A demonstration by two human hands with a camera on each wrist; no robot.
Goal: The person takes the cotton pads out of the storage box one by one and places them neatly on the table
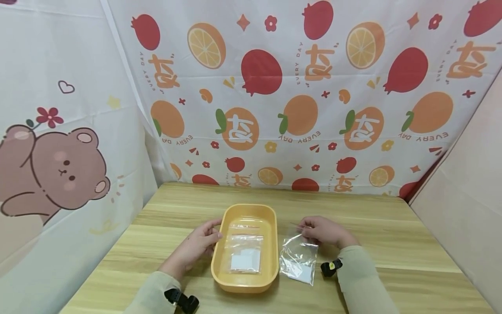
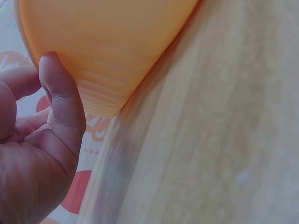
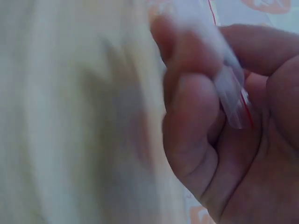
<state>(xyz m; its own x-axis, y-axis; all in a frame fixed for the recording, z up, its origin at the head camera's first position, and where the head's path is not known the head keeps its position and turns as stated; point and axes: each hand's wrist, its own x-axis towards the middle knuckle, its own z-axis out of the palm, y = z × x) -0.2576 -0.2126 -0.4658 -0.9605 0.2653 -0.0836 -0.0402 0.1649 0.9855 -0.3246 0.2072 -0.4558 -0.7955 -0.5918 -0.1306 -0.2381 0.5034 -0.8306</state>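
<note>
In the head view, my left hand (image 1: 201, 242) grips the left side of a yellow plastic tray (image 1: 272, 266), thumb and fingers at its rim. The left wrist view shows the thumb (image 2: 58, 88) against the tray's wall (image 2: 110, 46). Inside the tray lie clear zip bags (image 1: 245, 257) with white pieces in them, overlapping one another. To the right of the tray, my right hand (image 1: 324, 232) pinches the top of another clear zip bag (image 1: 299, 257), which has a white piece near its bottom. Close up, its red seal line shows between the curled fingers (image 3: 191, 107).
The tray rests on a wood-grain table (image 1: 392, 244). A fruit-print curtain (image 1: 266, 113) hangs at the back edge, a bear-print cloth (image 1: 70, 170) at the left, a pale panel (image 1: 462, 183) at the right. Each wrist wears a black camera strap.
</note>
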